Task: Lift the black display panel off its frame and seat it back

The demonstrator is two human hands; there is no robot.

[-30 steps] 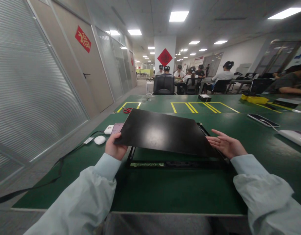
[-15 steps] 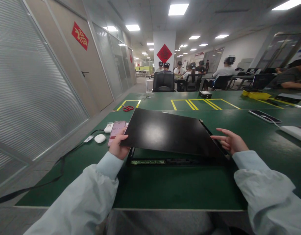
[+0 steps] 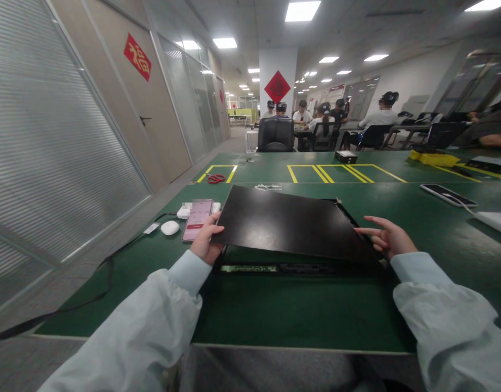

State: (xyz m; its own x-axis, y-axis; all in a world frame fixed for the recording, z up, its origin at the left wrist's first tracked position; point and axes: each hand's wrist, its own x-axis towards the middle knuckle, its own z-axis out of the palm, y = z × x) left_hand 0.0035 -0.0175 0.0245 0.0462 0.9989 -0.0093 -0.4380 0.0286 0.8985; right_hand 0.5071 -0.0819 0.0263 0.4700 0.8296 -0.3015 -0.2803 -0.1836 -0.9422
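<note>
A large flat black panel (image 3: 286,222) is tilted over a black frame (image 3: 299,268) that lies on the green table (image 3: 291,310). My left hand (image 3: 206,244) grips the panel's near left corner, thumb on top. My right hand (image 3: 387,237) is at the panel's right edge with its fingers stretched out and apart, touching the edge or just beside it. The panel's left side is raised; its right side rests low on the frame. A strip of green circuit board shows along the frame's near rail.
A phone (image 3: 197,212) with a lit screen, a white earbud case (image 3: 169,227) and a cable lie left of the panel. Red scissors (image 3: 216,178) and small screws (image 3: 267,187) lie beyond. Another phone (image 3: 448,195) lies right. Several people sit at far tables.
The panel has come down, its left side now lower and closer to the frame. My right hand has stayed at the right edge, fingers still spread.
</note>
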